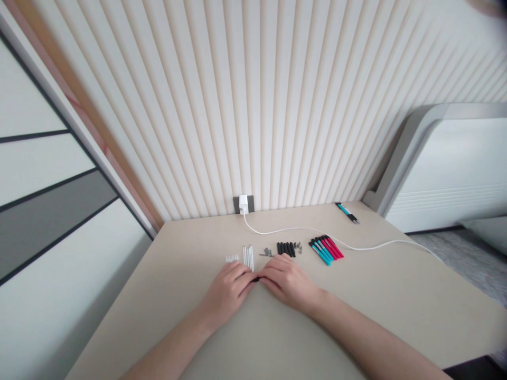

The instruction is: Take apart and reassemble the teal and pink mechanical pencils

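Observation:
My left hand (229, 289) and my right hand (285, 279) rest on the beige table (388, 295), fingertips meeting around a small dark piece (256, 279) pinched between them. Both hands have curled fingers. Just beyond them lie white tubes (248, 255), a few small grey parts (266, 252), a row of black caps (286, 248) and a row of teal and red pens (326, 249).
A white cable (356, 247) runs from a charger plugged into the wall socket (243, 204) across the table to the right. One teal pen (347, 212) lies apart at the back right. A white cabinet (451, 174) stands to the right.

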Demonstrator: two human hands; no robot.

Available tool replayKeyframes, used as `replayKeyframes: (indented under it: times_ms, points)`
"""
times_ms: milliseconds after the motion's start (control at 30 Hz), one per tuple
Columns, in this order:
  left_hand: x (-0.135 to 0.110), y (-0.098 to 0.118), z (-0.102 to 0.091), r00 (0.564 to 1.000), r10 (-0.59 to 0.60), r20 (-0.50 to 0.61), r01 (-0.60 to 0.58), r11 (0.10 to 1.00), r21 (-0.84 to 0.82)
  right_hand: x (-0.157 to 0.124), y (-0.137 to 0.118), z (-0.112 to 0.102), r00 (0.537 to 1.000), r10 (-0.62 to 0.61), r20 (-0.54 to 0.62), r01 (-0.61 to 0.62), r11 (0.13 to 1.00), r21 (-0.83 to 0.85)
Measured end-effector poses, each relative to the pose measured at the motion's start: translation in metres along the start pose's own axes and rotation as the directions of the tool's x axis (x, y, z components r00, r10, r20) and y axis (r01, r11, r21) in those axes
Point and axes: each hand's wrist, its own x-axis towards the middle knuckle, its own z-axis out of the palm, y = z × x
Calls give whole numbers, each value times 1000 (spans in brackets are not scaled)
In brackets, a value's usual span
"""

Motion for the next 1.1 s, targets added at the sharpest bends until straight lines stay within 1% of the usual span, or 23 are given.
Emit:
replayKeyframes:
  times_ms: [100, 167, 200, 233, 267, 300, 367, 467, 533, 567, 633, 700, 800, 867, 1000, 1100]
  points:
    - [1, 1, -2, 1000, 18, 5, -18, 1000, 0, -1, 4, -2, 999, -16, 29, 16, 1000, 11]
    - [1, 2, -3, 999, 42, 17, -42, 999, -12, 0, 7, -7, 998, -24, 54, 25, 999, -30]
    - [1, 2, -3, 998, 54, 22, -54, 998, -18, 0, 10, -11, 998, -2, 57, 6, 997, -75]
    - [1, 3, -3, 997, 67, 25, -66, 998, -25, 0, 13, -16, 998, 46, 46, -39, 990, -135]
    - [2, 3, -3, 997, 78, 28, -77, 997, -30, 0, 18, -22, 992, 122, 19, -116, 971, -208]
    - [2, 4, -3, 996, 87, 31, -86, 996, -32, -1, 24, -29, 976, 218, -17, -213, 935, -283]
    - [3, 6, -3, 994, 103, 43, -102, 994, -29, -6, 40, -43, 905, 414, -95, -414, 813, -409]
    - [5, 9, -1, 989, 120, 81, -120, 993, 2, -16, 63, -60, 782, 610, -126, -582, 644, -497]
    - [4, 11, 0, 986, 130, 106, -134, 991, 29, -22, 74, -65, 707, 698, -115, -644, 567, -514]
    - [4, 11, 0, 984, 135, 113, -141, 989, 40, -24, 77, -65, 678, 727, -109, -664, 541, -516]
    - [3, 13, 1, 982, 150, 117, -157, 986, 52, -25, 80, -64, 638, 764, -98, -690, 511, -513]
    - [1, 14, 2, 979, 165, 120, -173, 983, 58, -25, 81, -61, 613, 785, -87, -705, 493, -510]
    - [1, 15, 2, 977, 163, 134, -172, 983, 62, -24, 82, -59, 590, 806, -60, -715, 486, -502]
    - [2, 16, 1, 980, 144, 139, -155, 985, 71, -25, 83, -59, 586, 809, -43, -714, 491, -499]
    - [3, 17, -3, 985, 116, 126, -128, 987, 93, -27, 85, -57, 614, 788, -37, -677, 502, -538]
    - [4, 17, -6, 987, 113, 112, -125, 987, 101, -28, 86, -57, 642, 764, -65, -662, 509, -551]
